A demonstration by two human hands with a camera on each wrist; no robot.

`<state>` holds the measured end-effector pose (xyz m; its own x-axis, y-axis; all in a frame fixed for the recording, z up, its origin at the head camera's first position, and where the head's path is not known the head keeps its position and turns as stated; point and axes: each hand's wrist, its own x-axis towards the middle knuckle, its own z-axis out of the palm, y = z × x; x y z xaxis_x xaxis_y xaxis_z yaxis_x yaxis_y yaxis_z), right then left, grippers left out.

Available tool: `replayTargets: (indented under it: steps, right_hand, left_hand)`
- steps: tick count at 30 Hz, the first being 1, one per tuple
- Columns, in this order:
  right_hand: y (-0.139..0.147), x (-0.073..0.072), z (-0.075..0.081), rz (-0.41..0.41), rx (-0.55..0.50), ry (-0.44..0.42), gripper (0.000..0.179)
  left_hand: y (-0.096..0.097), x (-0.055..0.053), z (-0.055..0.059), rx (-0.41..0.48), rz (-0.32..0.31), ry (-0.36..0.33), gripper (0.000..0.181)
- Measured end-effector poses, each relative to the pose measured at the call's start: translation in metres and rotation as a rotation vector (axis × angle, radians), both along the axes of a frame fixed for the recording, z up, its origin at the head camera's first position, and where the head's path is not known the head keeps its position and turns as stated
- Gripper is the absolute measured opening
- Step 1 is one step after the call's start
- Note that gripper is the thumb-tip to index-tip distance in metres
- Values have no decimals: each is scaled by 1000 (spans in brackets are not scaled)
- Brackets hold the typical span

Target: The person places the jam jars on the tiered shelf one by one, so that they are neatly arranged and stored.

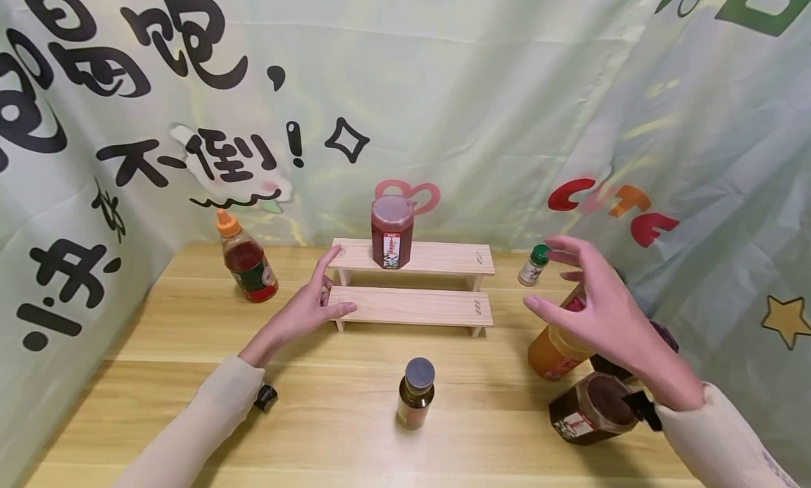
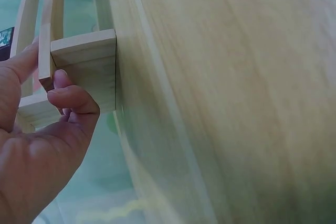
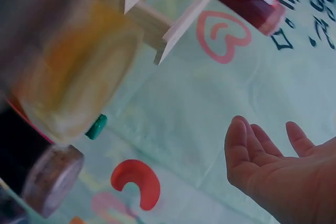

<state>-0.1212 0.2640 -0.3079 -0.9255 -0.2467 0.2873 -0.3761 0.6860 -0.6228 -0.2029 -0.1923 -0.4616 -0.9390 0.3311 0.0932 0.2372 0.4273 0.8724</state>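
Note:
My left hand point(image 1: 308, 306) grips the left end of a two-step wooden rack point(image 1: 412, 306). In the left wrist view its thumb and curled fingers lie around the end of one board point(image 2: 46, 51). On the rack's upper step stands a dark red jar point(image 1: 391, 236) with a pale lid. My right hand point(image 1: 605, 315) is raised at the right with fingers spread and bent, holding nothing. Below and around it are a small green-capped shaker point(image 1: 533, 267), an orange-yellow jar point(image 1: 552, 354) and a dark jar point(image 1: 579, 412). More jars behind the hand are partly hidden.
A squeeze bottle point(image 1: 252, 268) with an orange tip and red contents stands at the back left of the table point(image 1: 317, 432). A small brown bottle point(image 1: 415, 400) with a dark cap stands in front of the rack. A printed curtain point(image 1: 475, 108) hangs behind and along both sides.

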Motion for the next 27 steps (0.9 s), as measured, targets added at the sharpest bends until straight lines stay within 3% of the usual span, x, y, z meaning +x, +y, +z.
replayTargets:
  steps: [5,13,20,27]
  right_hand:
    - [18,29,-5,-75,-33,-28,83]
    - [40,55,-25,-108,-71,47,81]
    - [65,80,-55,-191,-32,35,89]
    - [80,100,-98,-234,-29,12,92]
  left_hand:
    - [-1,-2,0,-5,-7,3,113]
    - [-3,-2,2,-4,1,-19,112]
    - [-1,-2,1,3,-1,-25,111]
    - [-2,-2,0,-5,8,-19,111]
